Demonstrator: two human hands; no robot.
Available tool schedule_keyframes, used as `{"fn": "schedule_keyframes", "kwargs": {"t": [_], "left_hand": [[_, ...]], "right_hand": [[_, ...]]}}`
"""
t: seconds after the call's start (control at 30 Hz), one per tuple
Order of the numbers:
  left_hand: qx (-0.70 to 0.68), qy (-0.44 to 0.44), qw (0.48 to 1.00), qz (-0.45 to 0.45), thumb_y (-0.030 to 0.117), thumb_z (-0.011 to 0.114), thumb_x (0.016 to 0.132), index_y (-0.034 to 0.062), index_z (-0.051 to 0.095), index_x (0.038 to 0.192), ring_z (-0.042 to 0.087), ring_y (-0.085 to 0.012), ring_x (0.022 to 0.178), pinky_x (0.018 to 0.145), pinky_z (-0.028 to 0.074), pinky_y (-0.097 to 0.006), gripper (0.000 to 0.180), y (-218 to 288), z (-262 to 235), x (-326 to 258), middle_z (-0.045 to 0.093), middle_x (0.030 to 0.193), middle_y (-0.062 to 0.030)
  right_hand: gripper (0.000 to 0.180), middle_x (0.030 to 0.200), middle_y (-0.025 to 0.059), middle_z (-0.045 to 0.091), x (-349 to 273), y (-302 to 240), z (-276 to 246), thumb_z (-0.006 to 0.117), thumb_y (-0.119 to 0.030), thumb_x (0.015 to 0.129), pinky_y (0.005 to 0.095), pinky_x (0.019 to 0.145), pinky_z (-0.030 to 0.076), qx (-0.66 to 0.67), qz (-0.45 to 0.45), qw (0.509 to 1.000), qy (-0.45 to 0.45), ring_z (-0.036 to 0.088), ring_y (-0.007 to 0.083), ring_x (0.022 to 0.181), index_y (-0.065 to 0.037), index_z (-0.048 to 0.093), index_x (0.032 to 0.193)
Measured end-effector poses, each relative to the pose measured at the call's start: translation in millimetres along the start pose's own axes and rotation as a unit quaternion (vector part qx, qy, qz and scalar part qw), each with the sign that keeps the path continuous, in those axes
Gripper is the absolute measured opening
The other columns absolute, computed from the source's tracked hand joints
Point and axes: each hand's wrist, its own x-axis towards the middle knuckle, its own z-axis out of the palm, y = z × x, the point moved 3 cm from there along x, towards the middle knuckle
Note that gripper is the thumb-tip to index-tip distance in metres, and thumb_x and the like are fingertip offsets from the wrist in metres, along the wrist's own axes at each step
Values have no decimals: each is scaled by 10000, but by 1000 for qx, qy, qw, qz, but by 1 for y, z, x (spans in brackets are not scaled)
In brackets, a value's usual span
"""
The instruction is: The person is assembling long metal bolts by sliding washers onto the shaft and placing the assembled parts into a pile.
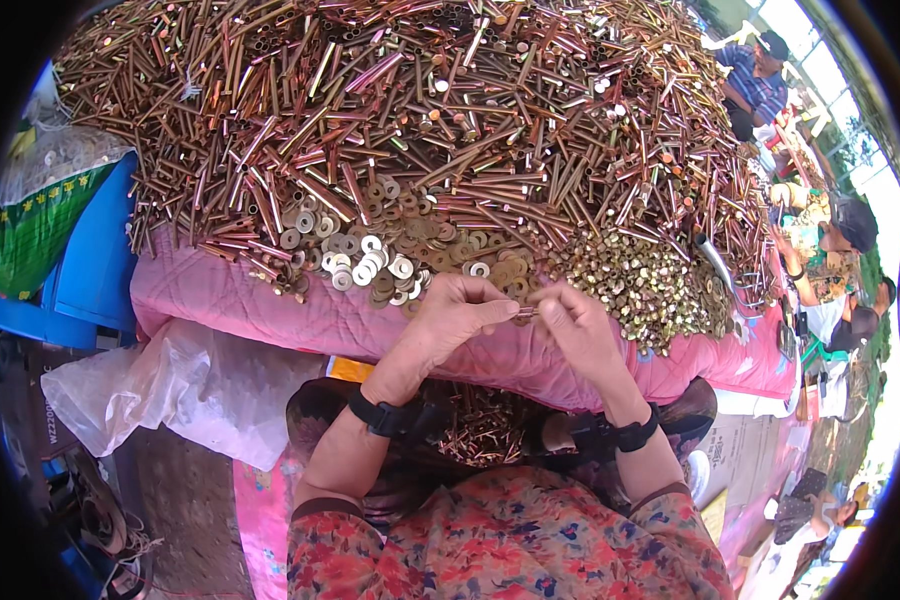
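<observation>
Over the front edge of the pile, my left hand [467, 306] pinches a slim metal piece [525, 312] between thumb and fingers. My right hand [576, 322] meets it from the other side with its fingertips closed together; what lies in them is too small to make out. Just beyond my left hand are loose flat washers [370, 265], some silvery, some dull brass. A heap of small yellowish nuts [645, 285] lies beyond and right of my right hand. Behind these spreads a large mound of copper-coloured metal tubes and rods [440, 130].
A pink quilted cover [240, 305] drapes the front edge. Clear plastic sheeting [185, 385] hangs at left, below a blue bin [95, 245] with a green sack [45, 230]. More metal pieces [482, 430] lie between my knees. Other people [755, 80] sit along the right.
</observation>
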Motion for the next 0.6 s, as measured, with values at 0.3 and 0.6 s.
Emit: {"fn": "schedule_keyframes", "kwargs": {"t": [0.3, 0.6], "left_hand": [[272, -60, 950, 138, 153, 694, 818, 3, 691, 893, 582, -112, 689, 643, 461, -266, 168, 19, 4, 6, 663, 760, -50], [634, 207, 725, 173, 139, 653, 707, 40, 606, 693, 619, -357, 715, 642, 512, -428, 111, 11, -8, 59, 640, 761, -156]], "right_hand": [[344, 581, 25, 538, 4, -9, -16, 578, -285, 914, 260, 496, 364, -295, -176, 937, 68, 452, 81, 534, -1, 591, 720], [243, 612, 91, 552, 13, -2, -10, 627, -224, 863, 292, 531, 405, -326, -184, 919, 128, 493, 132, 561, 5, 612, 786]]}}
